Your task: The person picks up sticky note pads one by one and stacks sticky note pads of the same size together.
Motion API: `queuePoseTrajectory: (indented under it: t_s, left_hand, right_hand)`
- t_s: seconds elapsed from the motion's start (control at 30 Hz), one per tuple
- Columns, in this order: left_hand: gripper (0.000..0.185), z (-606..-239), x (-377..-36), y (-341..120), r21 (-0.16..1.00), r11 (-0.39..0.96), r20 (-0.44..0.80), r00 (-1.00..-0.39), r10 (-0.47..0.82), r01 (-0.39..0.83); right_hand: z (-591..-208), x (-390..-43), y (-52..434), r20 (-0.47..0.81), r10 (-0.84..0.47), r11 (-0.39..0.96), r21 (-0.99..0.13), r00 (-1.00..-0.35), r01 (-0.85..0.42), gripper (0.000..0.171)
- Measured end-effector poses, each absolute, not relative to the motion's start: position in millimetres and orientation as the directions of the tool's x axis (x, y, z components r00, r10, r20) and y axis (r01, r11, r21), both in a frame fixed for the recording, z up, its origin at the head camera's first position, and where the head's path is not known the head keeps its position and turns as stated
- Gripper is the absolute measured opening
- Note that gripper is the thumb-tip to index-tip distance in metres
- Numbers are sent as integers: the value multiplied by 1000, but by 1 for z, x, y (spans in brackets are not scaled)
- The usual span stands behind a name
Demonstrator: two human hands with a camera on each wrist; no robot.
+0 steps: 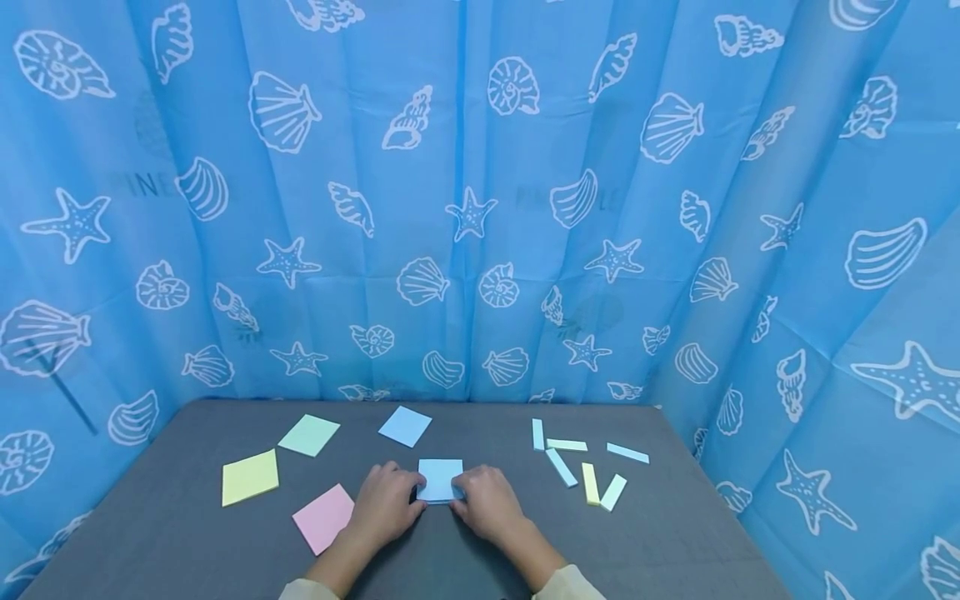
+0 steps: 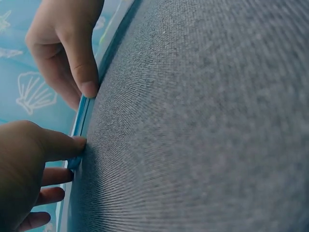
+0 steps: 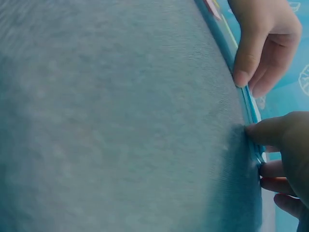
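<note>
A light blue sticky note pad (image 1: 440,481) lies on the grey table in front of me, showing layers along its near edge. My left hand (image 1: 388,502) pinches its left side, thumb at the near corner and index finger on the top. On the opposite side my right hand (image 1: 491,504) grips the pad the same way. In the left wrist view the pad's edge (image 2: 83,116) appears as a thin layered band close to the cloth, between both thumbs. A pink sticky note pad (image 1: 322,518) is left of my left hand, partly covered by it.
Yellow (image 1: 251,477), green (image 1: 309,435) and another blue sticky pad (image 1: 406,426) lie to the left and back. Several narrow sticky strips (image 1: 561,467) in blue, green and yellow are scattered on the right. A blue shell-print curtain (image 1: 465,250) hangs around the table.
</note>
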State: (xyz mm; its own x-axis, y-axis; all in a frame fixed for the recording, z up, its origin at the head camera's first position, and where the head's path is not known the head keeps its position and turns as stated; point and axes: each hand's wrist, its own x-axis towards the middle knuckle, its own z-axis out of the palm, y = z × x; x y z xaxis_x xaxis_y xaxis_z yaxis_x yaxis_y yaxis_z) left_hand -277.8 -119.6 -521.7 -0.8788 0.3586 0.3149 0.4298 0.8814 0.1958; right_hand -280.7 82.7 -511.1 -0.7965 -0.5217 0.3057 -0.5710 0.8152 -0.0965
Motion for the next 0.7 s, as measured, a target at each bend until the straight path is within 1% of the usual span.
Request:
queuePoseTrajectory:
  t_s: [0.17, 0.37, 0.53, 0.7]
  left_hand:
    - [27, -520, -278, -119, 169, 876, 312, -867, 388, 453]
    - [20, -518, -279, -119, 150, 867, 293, -858, 421, 476]
    - [19, -517, -280, -120, 157, 863, 280, -860, 428, 480]
    - [21, -518, -281, -123, 190, 864, 263, -872, 413, 467]
  right_hand:
    - [-509, -281, 88, 278, -506, 804, -192, -817, -563, 27]
    - [-509, -281, 91, 272, -497, 794, -241, -824, -558, 26]
    - [-513, -283, 94, 265, -471, 787, -305, -841, -536, 27]
    - [-519, -286, 98, 261, -454, 742, -419, -852, -524, 26]
